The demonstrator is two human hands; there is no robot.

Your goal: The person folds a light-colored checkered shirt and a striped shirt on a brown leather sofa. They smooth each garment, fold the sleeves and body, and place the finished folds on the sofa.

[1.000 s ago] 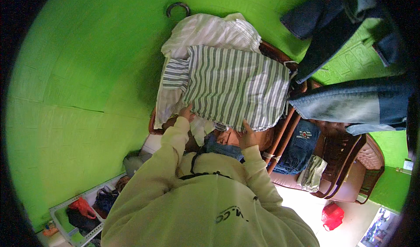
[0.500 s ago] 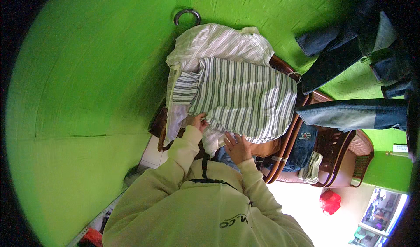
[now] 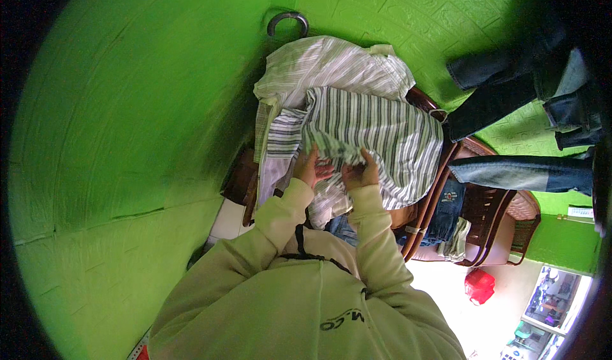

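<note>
A green-and-white striped shirt [image 3: 376, 130] hangs in front of me, over a paler striped shirt [image 3: 331, 63] against the green wall. My left hand [image 3: 312, 167] and my right hand [image 3: 359, 172] are close together at the striped shirt's lower edge, each pinching a fold of its cloth. Both forearms rise from the lower edge in pale green sleeves. The fingertips are partly hidden in the fabric.
A metal ring hook [image 3: 288, 22] sits on the green wall above the shirts. Dark jeans [image 3: 510, 79] and blue jeans [image 3: 529, 172] hang at the right. A brown wooden chair [image 3: 484, 213] holds more clothes, and a red container [image 3: 478, 285] stands on the white floor.
My hands have drawn closer together on the striped shirt's lower edge, gathering the cloth between them. The view has shifted, so the shirts sit more toward the middle.
</note>
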